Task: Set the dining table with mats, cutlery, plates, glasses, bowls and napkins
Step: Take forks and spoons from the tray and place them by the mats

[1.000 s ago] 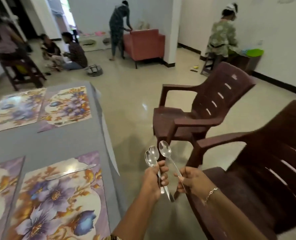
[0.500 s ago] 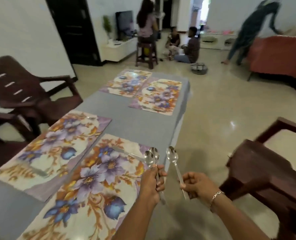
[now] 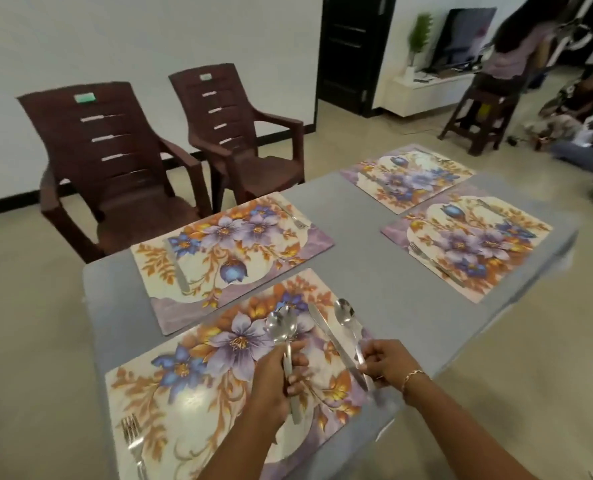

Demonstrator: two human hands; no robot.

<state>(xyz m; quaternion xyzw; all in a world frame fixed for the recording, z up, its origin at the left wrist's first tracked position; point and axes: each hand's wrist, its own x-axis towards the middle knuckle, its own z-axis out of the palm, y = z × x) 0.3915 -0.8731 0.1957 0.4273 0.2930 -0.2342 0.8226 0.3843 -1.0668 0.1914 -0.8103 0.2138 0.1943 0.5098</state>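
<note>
The right hand (image 3: 388, 363) pinched a shiny steel spoon (image 3: 344, 310) by its thin handle; at nine o'clock, the left hand (image 3: 277, 379) clutched two more spoons (image 3: 281, 327). They looked light, stiff, probably slippery.

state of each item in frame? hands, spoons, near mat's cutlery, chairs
left hand, grips two spoons by the handles, bowls up.
right hand, pinches the single spoon by its handle.
single spoon, right of the knife; mat contact unclear.
knife, lying flat on near mat.
fork, flat at near mat's left edge.
near mat, flat on table.
chairs, both unoccupied.
</note>
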